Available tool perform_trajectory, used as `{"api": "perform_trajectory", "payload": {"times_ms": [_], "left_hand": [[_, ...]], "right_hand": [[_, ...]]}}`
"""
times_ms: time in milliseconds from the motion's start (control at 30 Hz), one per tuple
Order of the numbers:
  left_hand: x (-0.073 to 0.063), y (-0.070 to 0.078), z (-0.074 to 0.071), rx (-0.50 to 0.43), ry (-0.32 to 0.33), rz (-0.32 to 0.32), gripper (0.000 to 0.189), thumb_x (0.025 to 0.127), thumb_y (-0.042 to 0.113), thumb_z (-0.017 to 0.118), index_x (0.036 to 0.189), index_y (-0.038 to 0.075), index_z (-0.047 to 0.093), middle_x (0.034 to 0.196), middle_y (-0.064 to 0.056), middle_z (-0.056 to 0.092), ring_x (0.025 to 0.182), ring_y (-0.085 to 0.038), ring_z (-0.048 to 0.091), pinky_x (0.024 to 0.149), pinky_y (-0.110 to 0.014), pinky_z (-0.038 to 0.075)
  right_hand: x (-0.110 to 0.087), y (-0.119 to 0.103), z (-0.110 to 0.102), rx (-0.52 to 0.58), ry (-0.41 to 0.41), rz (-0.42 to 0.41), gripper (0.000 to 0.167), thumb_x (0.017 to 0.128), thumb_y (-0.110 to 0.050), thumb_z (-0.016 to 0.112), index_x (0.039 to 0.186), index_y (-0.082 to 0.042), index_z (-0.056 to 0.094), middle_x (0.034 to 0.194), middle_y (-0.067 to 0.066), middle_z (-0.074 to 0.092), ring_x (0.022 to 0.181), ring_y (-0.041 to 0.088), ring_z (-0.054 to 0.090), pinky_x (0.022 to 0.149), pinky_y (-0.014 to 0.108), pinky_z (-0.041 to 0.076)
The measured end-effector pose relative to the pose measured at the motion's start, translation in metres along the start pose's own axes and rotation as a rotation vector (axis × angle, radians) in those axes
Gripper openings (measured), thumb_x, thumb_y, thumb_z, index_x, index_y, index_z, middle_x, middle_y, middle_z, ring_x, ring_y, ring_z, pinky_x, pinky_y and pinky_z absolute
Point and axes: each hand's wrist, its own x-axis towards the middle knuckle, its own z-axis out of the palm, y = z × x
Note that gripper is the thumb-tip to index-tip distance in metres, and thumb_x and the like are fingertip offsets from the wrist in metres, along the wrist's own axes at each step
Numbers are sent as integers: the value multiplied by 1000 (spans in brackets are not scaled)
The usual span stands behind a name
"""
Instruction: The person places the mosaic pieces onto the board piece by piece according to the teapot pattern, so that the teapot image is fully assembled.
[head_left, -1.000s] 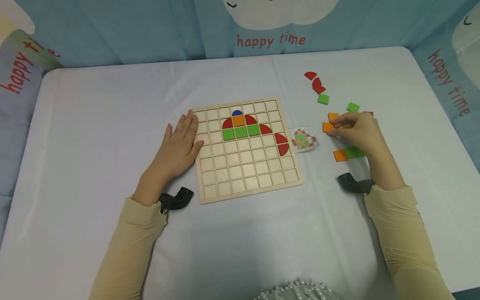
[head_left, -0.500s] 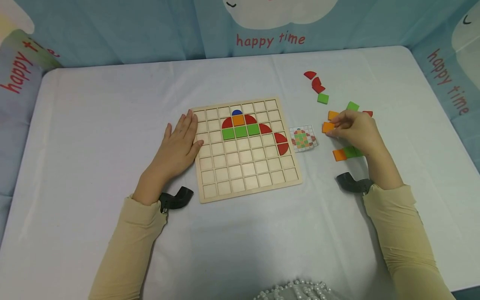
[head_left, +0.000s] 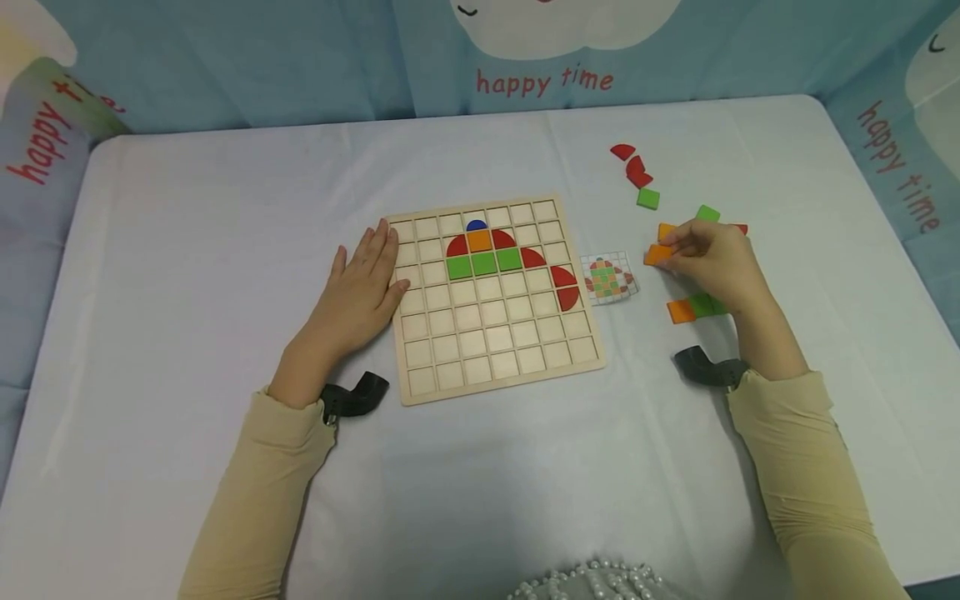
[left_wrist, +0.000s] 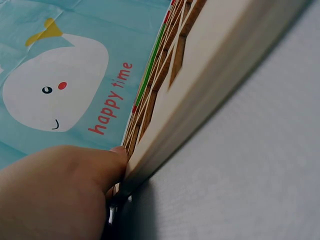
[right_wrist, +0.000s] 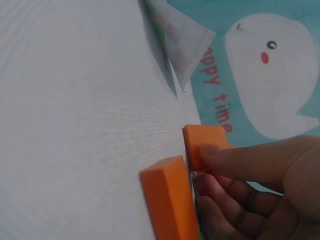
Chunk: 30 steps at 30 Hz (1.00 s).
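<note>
In the head view my left hand (head_left: 358, 287) lies with straight fingers along the left edge of a wooden grid board (head_left: 501, 387). Its thumb (left_wrist: 112, 162) rests on the frame in the left wrist view. On the board sit a blue half-round piece (head_left: 476, 225), an orange square (head_left: 479, 241), a row of green squares (head_left: 484, 262) and several red quarter-round pieces (head_left: 566, 298). To the right of the board, my right hand (head_left: 716, 262) pinches an orange square tile (right_wrist: 202, 137) between thumb and fingers. Another orange tile (right_wrist: 170, 200) lies on the table beside those fingers.
A small pattern card (head_left: 609, 278) with a lifted corner lies against the board's right edge. Red pieces (head_left: 636, 167) and a green tile (head_left: 648, 198) are scattered at the back right. Nearer me, an orange tile (head_left: 681, 312) touches green ones (head_left: 702, 305).
The right hand keeps its place, and the orange tile between its fingers has tilted slightly. The left hand stays on the board's edge.
</note>
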Motion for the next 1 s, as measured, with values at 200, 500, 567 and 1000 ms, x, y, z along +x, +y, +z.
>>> {"api": "perform_trajectory", "payload": {"times_ms": [200, 500, 567, 1000], "left_hand": [[-1, 0, -1, 6, 2, -12, 64, 103, 31, 32, 150, -1, 3, 157, -13, -5, 144, -27, -4, 111, -51, -6], [-1, 3, -1, 12, -1, -23, 65, 103, 34, 33, 151, 1, 3, 157, -12, -4, 144, -26, -3, 112, -49, -6], [-2, 4, -2, 15, -2, -25, 66, 103, 34, 33, 151, 1, 3, 157, -12, -4, 144, -26, -3, 112, -49, -6], [-7, 7, -7, 31, -1, -36, 64, 103, 33, 32, 150, 0, 3, 157, -12, -3, 144, -28, -2, 112, -50, -5]], "right_hand": [[-1, -7, -2, 90, 63, 14, 24, 85, -10, 71, 104, 4, 65, 91, -1, 63, 77, 5, 56, 66, 13, 44], [-12, -38, 2, 272, 49, -92, 21, 85, -8, 71, 103, 2, 68, 90, -11, 65, 78, 4, 62, 71, 13, 47], [-13, -47, 4, 282, 29, -119, 21, 85, -9, 71, 102, 1, 69, 90, -10, 66, 78, 5, 63, 71, 14, 47], [-8, -107, 35, 273, -154, -319, 17, 85, -3, 69, 100, 5, 69, 93, 14, 68, 76, 12, 64, 67, 16, 50]]}}
